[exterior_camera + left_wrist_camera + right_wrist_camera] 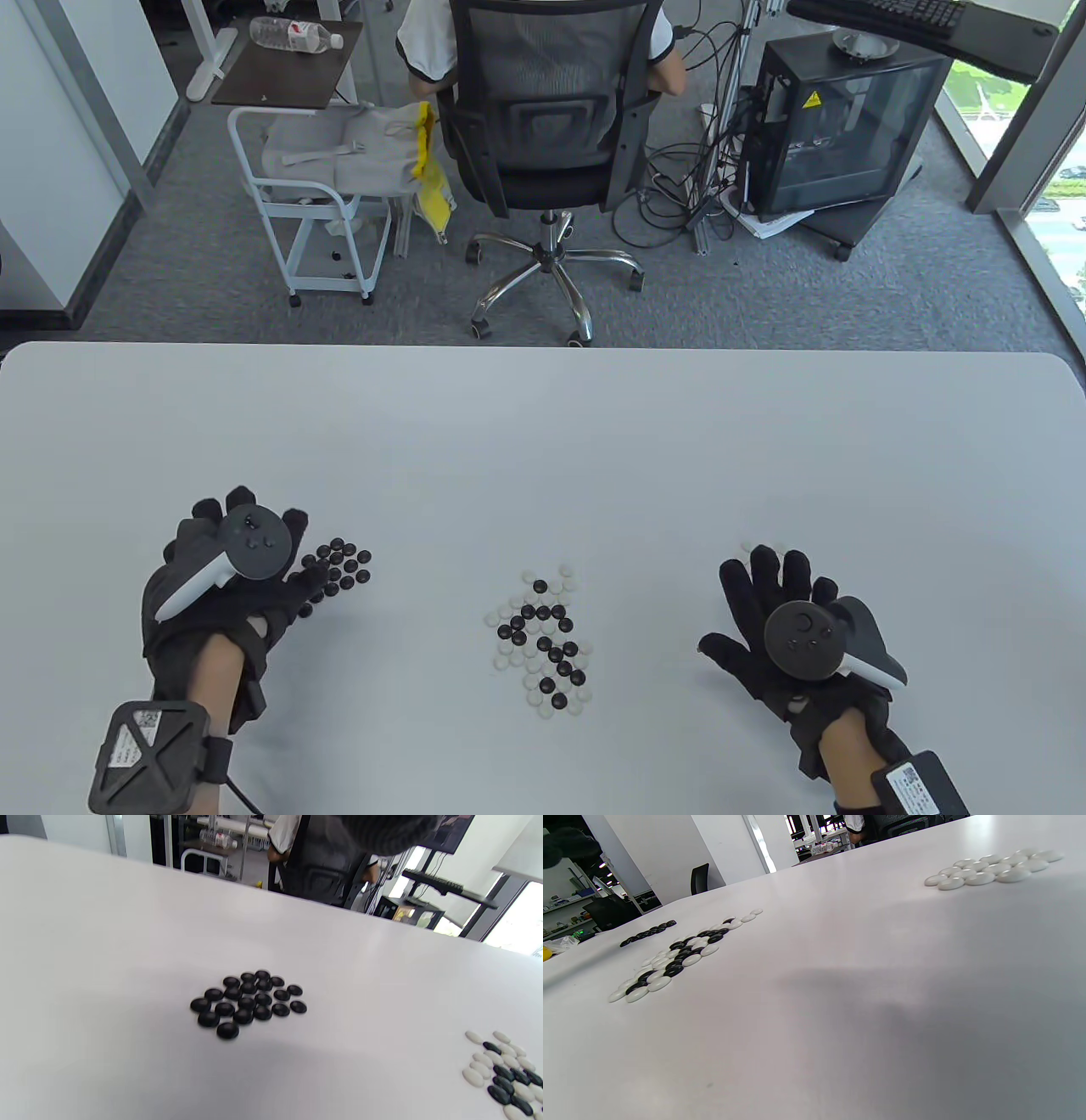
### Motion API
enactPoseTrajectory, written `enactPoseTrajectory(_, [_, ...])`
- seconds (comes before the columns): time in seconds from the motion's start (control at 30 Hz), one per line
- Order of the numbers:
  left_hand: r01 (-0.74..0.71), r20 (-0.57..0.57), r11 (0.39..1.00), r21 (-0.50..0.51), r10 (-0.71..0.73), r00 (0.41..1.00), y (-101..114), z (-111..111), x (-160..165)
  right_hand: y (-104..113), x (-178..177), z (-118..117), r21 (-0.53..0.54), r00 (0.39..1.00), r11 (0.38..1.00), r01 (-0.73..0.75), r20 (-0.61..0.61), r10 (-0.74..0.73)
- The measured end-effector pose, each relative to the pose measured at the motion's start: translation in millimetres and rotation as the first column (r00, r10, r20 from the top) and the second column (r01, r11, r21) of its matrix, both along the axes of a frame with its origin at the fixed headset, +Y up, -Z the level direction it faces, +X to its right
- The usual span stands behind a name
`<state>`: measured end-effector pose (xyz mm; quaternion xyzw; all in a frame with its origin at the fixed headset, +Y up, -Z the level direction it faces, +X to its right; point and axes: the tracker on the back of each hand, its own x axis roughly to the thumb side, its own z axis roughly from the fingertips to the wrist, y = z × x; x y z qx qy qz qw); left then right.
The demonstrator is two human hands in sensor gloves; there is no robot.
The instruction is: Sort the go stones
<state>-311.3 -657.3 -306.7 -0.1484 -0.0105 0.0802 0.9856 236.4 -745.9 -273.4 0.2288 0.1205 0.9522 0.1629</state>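
**Three groups of Go stones between two spread hands**

In the table view a mixed pile of black and white stones (543, 645) lies at lower centre of the white table (543, 441). Left of it, a cluster of black stones (339, 569) sits at the fingertips of the left hand (229, 577), which lies low over the table at lower left, its fingers loosely extended and holding nothing that shows; whether they touch the stones cannot be told. The left wrist view shows this black cluster (248, 1001) packed tight at mid-frame, with the mixed pile at the lower right edge.

The right hand (789, 628) is at lower right, palm down, fingers spread and straight, gripping nothing. A white stone (748, 548) peeks out just beyond its fingertips. The right wrist view shows a group of white stones (988, 868) at upper right, well apart from the mixed pile (678, 955) at centre left.
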Motion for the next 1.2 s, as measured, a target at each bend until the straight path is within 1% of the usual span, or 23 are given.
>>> enactPoseTrajectory(0.03, [0.002,0.02,0.997,0.071,-0.004,1.0,11,5,6,0,0,0,0.001,1.0,1.0,0.0,-0.001,0.0])
enactPoseTrajectory(0.07, [0.004,0.04,0.993,0.12,-0.009,0.999,18,9,12,0,0,0,0.004,1.0,1.0,0.002,-0.002,-0.002])
enactPoseTrajectory(0.17, [0.008,0.119,0.973,0.232,-0.037,0.992,27,24,33,0,0,-1,0.005,1.0,1.0,0.001,-0.001,-0.001])
enactPoseTrajectory(0.2, [0.029,0.141,0.955,0.295,-0.074,0.987,27,30,42,-1,0,-1,0.003,1.0,1.0,-0.002,0.0,0.002])
enactPoseTrajectory(0.23, [0.054,0.157,0.934,0.353,-0.116,0.981,25,36,50,-1,0,-1,0.0,1.0,1.0,-0.004,0.001,0.004])
enactPoseTrajectory(0.3, [0.101,0.182,0.896,0.431,-0.196,0.963,18,46,66,-1,0,-1,0.0,1.0,1.0,-0.004,0.002,0.004])
enactPoseTrajectory(0.37, [0.146,0.187,0.875,0.462,-0.257,0.948,9,55,76,0,-1,0,0.007,1.0,1.0,-0.004,0.0,0.004])
enactPoseTrajectory(0.43, [0.148,0.208,0.86,0.487,-0.279,0.937,-7,64,85,0,-2,1,0.015,1.0,1.0,-0.002,-0.005,0.002])
enactPoseTrajectory(0.57, [0.138,0.23,0.888,0.439,-0.259,0.938,-33,64,87,-1,-3,0,0.008,1.0,1.0,-0.008,-0.01,0.008])
enactPoseTrajectory(0.63, [0.133,0.234,0.909,0.395,-0.24,0.942,-46,60,82,-2,-4,0,0.003,1.0,1.0,-0.014,-0.013,0.014])
enactPoseTrajectory(0.8, [0.066,0.239,0.938,0.341,-0.154,0.959,-74,55,67,-4,-5,-1,-0.007,1.0,1.0,-0.012,-0.019,0.012])
enactPoseTrajectory(0.87, [0.085,0.251,0.956,0.28,-0.158,0.955,-84,53,63,-5,-6,-1,-0.007,1.0,1.0,-0.024,-0.021,0.024])
enactPoseTrajectory(0.97, [0.09,0.25,0.97,0.227,-0.147,0.957,-92,50,59,-8,-8,-2,-0.015,0.999,0.999,-0.039,-0.026,0.039])
enactPoseTrajectory(1.03, [0.072,0.257,0.973,0.217,-0.128,0.958,-95,49,60,-9,-9,-3,-0.018,0.998,0.999,-0.049,-0.027,0.048])
enactPoseTrajectory(1.2, [0.096,0.267,0.979,0.181,-0.142,0.953,-101,45,63,-9,-9,-2,-0.021,0.999,0.999,-0.049,-0.023,0.048])
